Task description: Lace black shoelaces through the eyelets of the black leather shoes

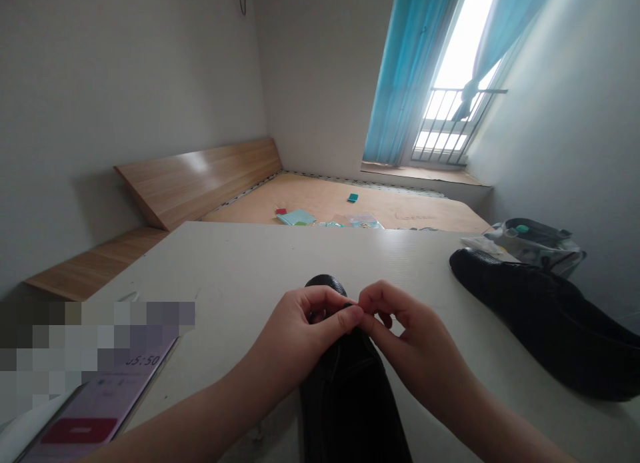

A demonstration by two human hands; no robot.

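Note:
A black shoe [350, 403] lies on the white table with its toe pointing away and its opening toward me. Over its lacing area, my left hand [315, 323] is closed, thumb and fingers pinched together. Touching it from the right, my right hand [400, 316] is pinched too, its fingertips meeting the left ones. Whatever sits between the fingertips is too small to make out. Another black shoe [540, 316] rests at the right side of the table, clear of both hands.
On the white table [240, 263], a lit phone [105, 396] stands at the lower left. Behind the right shoe is a bag [540, 240]. Beyond the table, a bed [320, 190] holds a teal packet [353, 198] and several small items.

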